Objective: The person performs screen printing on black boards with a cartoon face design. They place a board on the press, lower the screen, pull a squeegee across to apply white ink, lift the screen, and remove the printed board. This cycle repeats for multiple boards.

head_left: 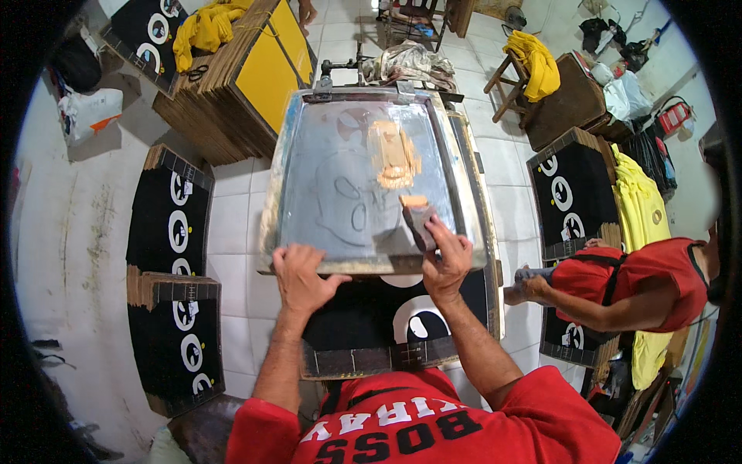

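Note:
A screen printing frame [457, 178] lies in front of me, its grey mesh showing faint curved outlines. My left hand [301, 278] grips the frame's near left edge, fingers over the top and thumb along the side. In my right hand [447, 259] is a small squeegee [420, 223], tilted over the near right part of the mesh with orange paste on its tip. Beyond it, a thick smear of orange ink [393, 158] covers part of the mesh. A black printed panel [352, 321] with white rings shows below the frame's near edge.
Black panels [182, 232] lie in stacks on the left, and more [568, 193] on the right. Close by on the right, a co-worker in red [641, 282] stands beside yellow cloth [641, 193]. A yellow-topped stack [267, 69] and a stool [514, 85] stand farther back.

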Motion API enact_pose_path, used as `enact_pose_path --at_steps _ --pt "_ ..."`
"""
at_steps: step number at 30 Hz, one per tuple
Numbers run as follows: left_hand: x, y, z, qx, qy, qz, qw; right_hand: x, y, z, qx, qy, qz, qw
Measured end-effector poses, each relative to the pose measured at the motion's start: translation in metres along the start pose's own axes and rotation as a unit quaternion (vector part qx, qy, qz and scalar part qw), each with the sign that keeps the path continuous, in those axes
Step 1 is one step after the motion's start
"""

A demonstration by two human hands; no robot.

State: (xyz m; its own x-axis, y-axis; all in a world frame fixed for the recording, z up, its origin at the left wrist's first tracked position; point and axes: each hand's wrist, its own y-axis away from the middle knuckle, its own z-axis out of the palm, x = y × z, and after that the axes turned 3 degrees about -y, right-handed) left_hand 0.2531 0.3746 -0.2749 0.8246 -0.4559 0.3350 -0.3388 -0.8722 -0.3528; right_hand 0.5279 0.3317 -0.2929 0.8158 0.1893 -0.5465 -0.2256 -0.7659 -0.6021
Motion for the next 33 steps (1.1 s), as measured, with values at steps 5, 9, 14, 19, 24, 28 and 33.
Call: enact_pose_path --at_steps 5,9,14,19,24,28,33 --pt "0.021 -0.075 -0.097 0.067 -0.062 0.054 0.994 -0.037 -0.123 -0.026 0.148 0.02 -0.096 0.984" --pt "-0.006 -0.066 -0.11 0.292 -0.123 0.004 0.949 -0.073 -0.209 -0.048 0.158 0.032 -0.079 0.984" --pt "-0.151 0.102 0.029 0.222 0.126 -0.336 0.906 -0.081 -0.287 -0.064 0.114 0.138 -0.022 0.984" --pt "-0.18 0.388 0.19 -0.32 0.107 -0.559 0.757 -0.093 -0.345 -0.076 0.09 0.155 0.029 0.983" --pt "-0.101 0.52 0.24 -0.109 0.318 -0.609 0.718 -0.106 -0.366 -0.083 0.049 0.106 0.082 0.99" --pt "-0.074 0.521 0.244 -0.046 0.247 -0.565 0.786 -0.093 -0.381 -0.081 0.086 0.226 0.022 0.97" --pt "-0.057 0.509 0.236 -0.086 0.158 -0.595 0.783 -0.069 -0.388 -0.086 0.041 0.131 -0.01 0.99"
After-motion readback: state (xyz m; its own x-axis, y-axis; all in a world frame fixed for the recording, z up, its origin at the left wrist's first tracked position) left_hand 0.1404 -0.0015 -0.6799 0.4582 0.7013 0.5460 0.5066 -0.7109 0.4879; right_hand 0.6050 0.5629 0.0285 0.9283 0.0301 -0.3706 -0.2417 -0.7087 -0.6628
